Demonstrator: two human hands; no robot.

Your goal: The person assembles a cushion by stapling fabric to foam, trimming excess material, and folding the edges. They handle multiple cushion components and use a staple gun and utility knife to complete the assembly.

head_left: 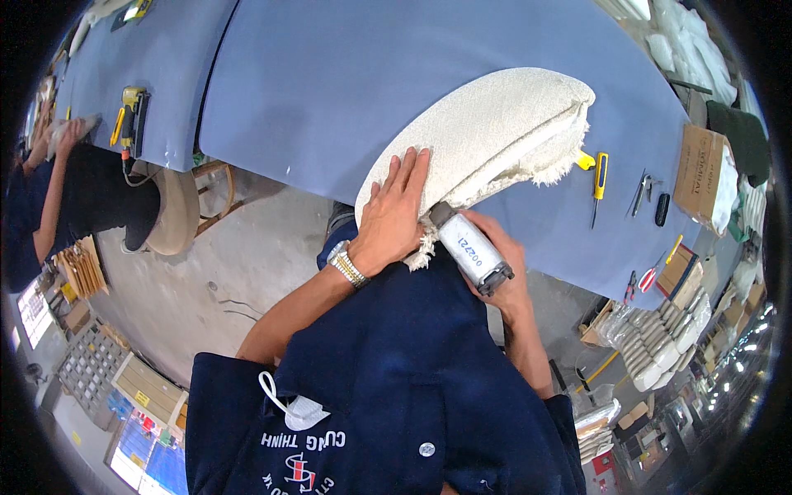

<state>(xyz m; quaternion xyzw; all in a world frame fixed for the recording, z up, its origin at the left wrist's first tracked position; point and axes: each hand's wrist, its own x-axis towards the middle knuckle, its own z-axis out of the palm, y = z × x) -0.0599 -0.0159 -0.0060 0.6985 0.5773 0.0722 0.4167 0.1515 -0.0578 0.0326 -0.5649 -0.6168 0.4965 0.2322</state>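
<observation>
A curved, cream-upholstered panel, like a chair seat or back, extends from my lap over the blue table. Rough, frayed fabric runs along its right edge. My left hand lies on the near end of the panel, its fingers stretched flat over the cloth. In my right hand is a grey and silver staple gun, gripped from the right side. Its nose meets the near edge of the panel, close to my left fingers; the exact contact point is hidden.
On the blue table lie a yellow-handled screwdriver, pliers, red-handled scissors and a yellow-and-black nail gun. A cardboard box stands at the right. Another person works at the far left beside a chair.
</observation>
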